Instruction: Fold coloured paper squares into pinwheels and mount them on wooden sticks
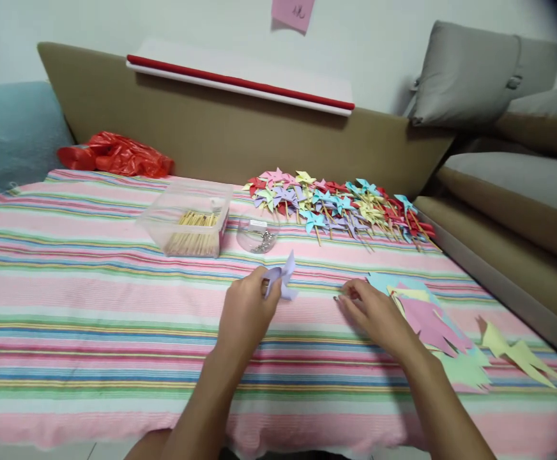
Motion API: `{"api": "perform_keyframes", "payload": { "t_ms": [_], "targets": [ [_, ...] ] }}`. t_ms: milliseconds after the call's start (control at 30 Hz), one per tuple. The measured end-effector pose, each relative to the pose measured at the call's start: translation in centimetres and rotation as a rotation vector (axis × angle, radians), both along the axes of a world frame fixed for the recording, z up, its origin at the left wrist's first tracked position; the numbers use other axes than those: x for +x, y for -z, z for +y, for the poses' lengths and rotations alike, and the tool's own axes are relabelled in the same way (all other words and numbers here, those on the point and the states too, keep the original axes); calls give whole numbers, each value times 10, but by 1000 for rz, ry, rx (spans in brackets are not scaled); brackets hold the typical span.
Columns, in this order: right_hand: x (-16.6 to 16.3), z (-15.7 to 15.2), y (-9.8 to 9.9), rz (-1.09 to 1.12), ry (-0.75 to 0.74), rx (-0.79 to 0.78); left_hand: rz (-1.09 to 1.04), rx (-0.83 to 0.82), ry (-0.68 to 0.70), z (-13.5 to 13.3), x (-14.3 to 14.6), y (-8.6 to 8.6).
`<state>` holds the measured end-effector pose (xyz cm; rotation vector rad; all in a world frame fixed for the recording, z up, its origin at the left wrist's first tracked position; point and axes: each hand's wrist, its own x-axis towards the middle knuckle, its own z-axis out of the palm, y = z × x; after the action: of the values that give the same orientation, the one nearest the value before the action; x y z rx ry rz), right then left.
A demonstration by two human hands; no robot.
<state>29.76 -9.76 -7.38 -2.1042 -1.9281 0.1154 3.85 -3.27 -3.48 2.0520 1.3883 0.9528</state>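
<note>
Folded lilac paper with pointed vanes, a pinwheel head (283,276), is pinched between the thumb and fingers of my left hand (250,305), just above the striped cloth. To its right, my right hand (372,313) is closed in a pinch, with a tiny dark pin-like piece (335,298) at the fingertips. Beyond my left hand stand a clear round dish (244,241) of small metal pins and a clear plastic box (183,198) of thin wooden sticks (195,233). Cut paper sheets (432,319) in pink, green, blue and yellow lie beside my right forearm.
Many finished pinwheels (331,204) on sticks are heaped at the back. A red plastic bag (120,156) lies back left. One yellow cut sheet (518,354) lies apart at right. Grey cushions (474,76) and a brown backrest (240,137) border the striped cloth (91,306).
</note>
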Motion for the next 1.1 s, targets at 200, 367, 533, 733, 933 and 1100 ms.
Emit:
{"api": "perform_keyframes", "payload": {
  "t_ms": [200, 367, 533, 733, 933, 1100],
  "targets": [
    [-16, -27, 33, -100, -82, 159, -561, -323, 38, 1, 19, 5],
    [-25, -23, 45, -132, -60, 139, -879, -513, 89, -2, 39, 14],
    [-24, -20, 39, -72, -25, 183, -927, -564, 50, -2, 42, 14],
    [-17, -17, 24, 148, 91, 272, -938, -520, 21, -3, 40, 13],
    [-25, -14, -1, 623, 247, 480, -873, -475, 69, -8, 41, 16],
    [-51, -12, -31, 1014, 149, 563, -621, -289, 22, -14, 42, 17]
  ]
}}
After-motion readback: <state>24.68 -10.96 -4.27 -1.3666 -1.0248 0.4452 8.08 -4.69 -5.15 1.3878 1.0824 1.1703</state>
